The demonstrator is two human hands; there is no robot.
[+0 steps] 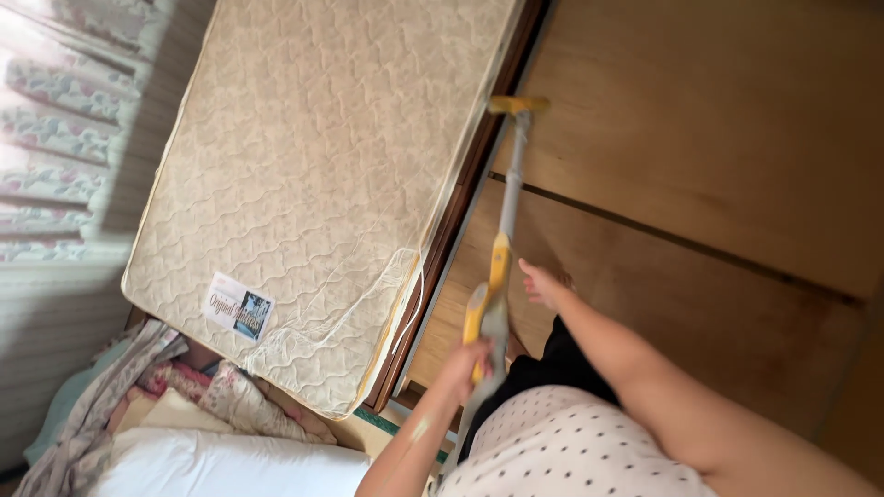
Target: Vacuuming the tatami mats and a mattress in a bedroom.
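Note:
My left hand (pixel 468 364) is closed around the yellow-and-grey handle of a long stick cleaner (pixel 502 248). Its grey pole runs away from me to a yellow head (pixel 517 104) on the floor, right beside the bed's wooden frame (pixel 460 198). My right hand (pixel 540 283) hovers just to the right of the pole with its fingers spread, holding nothing. A bare quilted beige mattress (pixel 313 166) lies on the frame.
Brown floor panels (pixel 700 147) stretch to the right of the bed. A heap of folded floral bedding (pixel 198 391) and a white pillow (pixel 230 465) lie at the mattress's near end. A patterned curtain (pixel 55 120) hangs at the left.

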